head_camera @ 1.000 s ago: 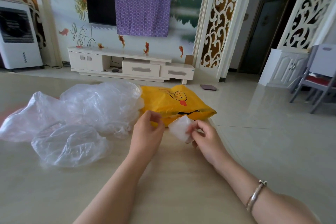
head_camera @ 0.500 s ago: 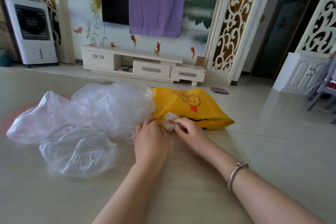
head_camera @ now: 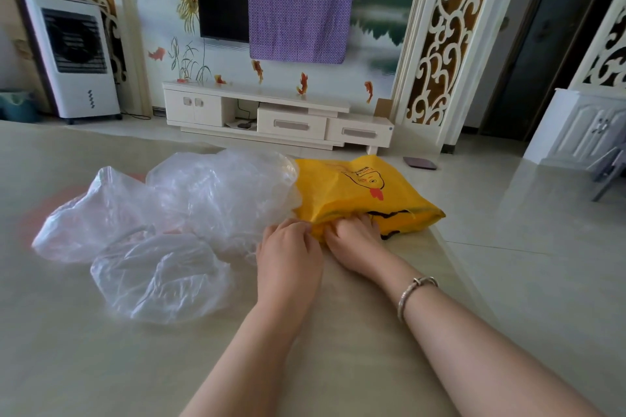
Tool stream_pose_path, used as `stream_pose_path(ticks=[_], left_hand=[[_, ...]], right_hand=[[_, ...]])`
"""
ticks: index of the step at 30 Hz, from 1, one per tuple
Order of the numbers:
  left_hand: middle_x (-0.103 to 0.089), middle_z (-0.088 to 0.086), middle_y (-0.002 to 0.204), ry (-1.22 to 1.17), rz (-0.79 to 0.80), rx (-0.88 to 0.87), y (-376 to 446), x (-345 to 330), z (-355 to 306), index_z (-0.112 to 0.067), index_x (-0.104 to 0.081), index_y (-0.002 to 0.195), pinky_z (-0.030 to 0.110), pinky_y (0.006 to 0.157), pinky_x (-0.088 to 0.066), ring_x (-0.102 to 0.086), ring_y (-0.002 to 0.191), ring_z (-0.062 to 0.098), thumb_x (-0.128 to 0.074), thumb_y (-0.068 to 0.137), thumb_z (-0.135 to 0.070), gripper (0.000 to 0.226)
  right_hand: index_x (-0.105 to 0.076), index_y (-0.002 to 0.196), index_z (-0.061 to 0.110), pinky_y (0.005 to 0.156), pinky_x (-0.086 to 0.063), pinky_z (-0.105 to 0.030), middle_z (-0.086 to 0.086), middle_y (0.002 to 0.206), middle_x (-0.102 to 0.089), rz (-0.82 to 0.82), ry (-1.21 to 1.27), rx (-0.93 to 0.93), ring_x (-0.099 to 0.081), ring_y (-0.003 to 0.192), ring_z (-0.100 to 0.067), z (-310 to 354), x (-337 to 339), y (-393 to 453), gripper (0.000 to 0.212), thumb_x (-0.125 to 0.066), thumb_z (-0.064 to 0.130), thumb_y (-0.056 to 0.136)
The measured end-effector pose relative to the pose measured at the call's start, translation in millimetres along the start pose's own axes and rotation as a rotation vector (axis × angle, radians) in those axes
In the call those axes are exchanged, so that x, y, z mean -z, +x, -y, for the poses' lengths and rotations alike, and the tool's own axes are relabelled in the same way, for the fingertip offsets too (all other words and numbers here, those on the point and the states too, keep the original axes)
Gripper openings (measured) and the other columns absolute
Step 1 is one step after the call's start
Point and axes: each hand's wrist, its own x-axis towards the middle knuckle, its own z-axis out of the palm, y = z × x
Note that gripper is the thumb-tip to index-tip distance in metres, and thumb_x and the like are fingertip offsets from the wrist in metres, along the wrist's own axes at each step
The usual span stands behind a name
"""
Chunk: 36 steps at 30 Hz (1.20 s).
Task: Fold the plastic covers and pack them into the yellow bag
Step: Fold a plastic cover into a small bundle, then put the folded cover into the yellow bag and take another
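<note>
1. Your left hand [head_camera: 288,257] lay on the table [head_camera: 101,366] at the near edge of the yellow bag [head_camera: 359,193], its fingers curled onto the bag's opening.
2. Your right hand [head_camera: 355,240] reached into that opening, fingertips hidden inside; I could not tell what they gripped.
3. The bag lay flat near the table's far right edge.
4. Three crumpled plastic covers [head_camera: 216,193] sat just left of the bag, the nearest one [head_camera: 159,278] touching the others.

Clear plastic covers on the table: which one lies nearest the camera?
The small crumpled plastic cover at front left, just left of the left hand. The two other covers lie behind it, farther back on the table.
</note>
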Motion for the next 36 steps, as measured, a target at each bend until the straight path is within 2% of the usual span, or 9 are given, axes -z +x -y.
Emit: stream_pose_path(ticks=[4, 8, 14, 18, 21, 24, 27, 31, 36], left_hand=[[-0.06, -0.003, 0.125, -0.038, -0.023, 0.011, -1, 6, -1, -0.019, -0.064, 0.117, 0.033, 0.099, -0.035, -0.043, 0.117, 0.021, -0.045, 0.09, -0.011, 0.034], [-0.049, -0.004, 0.131, -0.036, -0.171, -0.012, 2, 17, 0, -0.019, -0.063, 0.111, 0.033, 0.099, -0.032, -0.034, 0.118, 0.02, -0.049, 0.088, -0.011, 0.028], [-0.026, -0.007, 0.156, 0.081, -0.081, 0.048, 1, 24, 10, -0.025, -0.056, 0.13, 0.038, 0.111, -0.016, -0.012, 0.138, 0.023, -0.046, 0.092, -0.016, 0.04], [-0.039, -0.005, 0.151, 0.156, -0.034, 0.068, 3, 23, 14, -0.015, -0.053, 0.135, 0.037, 0.108, -0.019, -0.016, 0.137, 0.024, -0.043, 0.094, -0.018, 0.043], [-0.05, -0.007, 0.141, 0.117, -0.109, 0.055, 2, 24, 13, -0.014, -0.057, 0.131, 0.035, 0.105, -0.019, -0.02, 0.133, 0.019, -0.044, 0.092, -0.015, 0.041], [-0.06, -0.009, 0.119, -0.118, -0.22, -0.01, -1, 28, 4, -0.019, -0.065, 0.118, 0.026, 0.101, -0.028, -0.034, 0.127, 0.012, -0.05, 0.089, -0.012, 0.033], [-0.067, -0.004, 0.091, -0.661, -0.151, 0.086, -4, 38, -6, -0.02, -0.074, 0.096, 0.008, 0.069, -0.041, -0.057, 0.085, 0.01, -0.054, 0.087, -0.005, 0.027], [-0.074, 0.001, 0.088, -1.125, 0.073, 0.214, -1, 44, -11, -0.014, -0.076, 0.08, 0.026, 0.087, -0.044, -0.061, 0.085, 0.014, -0.055, 0.087, -0.005, 0.024], [-0.067, 0.004, 0.084, -1.1, 0.329, 0.195, -8, 31, -17, -0.014, -0.071, 0.073, 0.029, 0.086, -0.044, -0.056, 0.088, 0.024, -0.058, 0.091, -0.007, 0.024]], right_hand=[[-0.047, 0.133, 0.021, 0.115, -0.022, -0.042, -0.008, 0.15, -0.035, 0.043, 0.119, 0.095, -0.024, 0.138, -0.029, -13, 5, -25, 0.036, -0.034, 0.034, 0.101], [-0.025, 0.152, 0.036, 0.118, -0.012, -0.034, 0.001, 0.16, -0.019, 0.065, 0.217, 0.143, -0.012, 0.146, -0.021, -24, 9, -53, 0.05, -0.036, 0.034, 0.103], [-0.049, 0.139, 0.026, 0.107, -0.02, -0.018, 0.003, 0.143, -0.044, -0.081, 0.351, 0.203, -0.032, 0.137, -0.016, -32, 1, -72, 0.042, -0.048, 0.02, 0.098], [-0.056, 0.13, 0.029, 0.107, -0.026, -0.02, 0.009, 0.134, -0.048, -0.133, 0.442, 0.196, -0.038, 0.131, -0.008, -33, 2, -73, 0.033, -0.049, 0.02, 0.098], [-0.055, 0.128, 0.033, 0.105, -0.029, -0.02, 0.015, 0.13, -0.047, -0.149, 0.511, 0.191, -0.039, 0.127, -0.002, -32, 7, -77, 0.032, -0.048, 0.022, 0.099], [-0.057, 0.12, 0.034, 0.096, -0.033, -0.012, 0.016, 0.125, -0.052, -0.194, 0.613, 0.184, -0.044, 0.119, 0.002, -31, 12, -78, 0.029, -0.048, 0.017, 0.098], [-0.063, 0.102, 0.032, 0.089, -0.042, -0.012, 0.013, 0.113, -0.064, -0.216, 0.852, 0.154, -0.058, 0.109, -0.002, -26, 14, -78, 0.028, -0.049, 0.008, 0.096], [-0.065, 0.097, 0.017, 0.075, -0.055, -0.025, -0.003, 0.101, -0.071, -0.19, 1.14, 0.092, -0.071, 0.09, -0.017, -20, 19, -81, 0.023, -0.046, 0.004, 0.099], [-0.063, 0.102, 0.011, 0.071, -0.058, -0.033, -0.008, 0.098, -0.07, -0.143, 1.445, -0.033, -0.072, 0.082, -0.022, -15, 26, -80, 0.017, -0.048, 0.019, 0.101]])
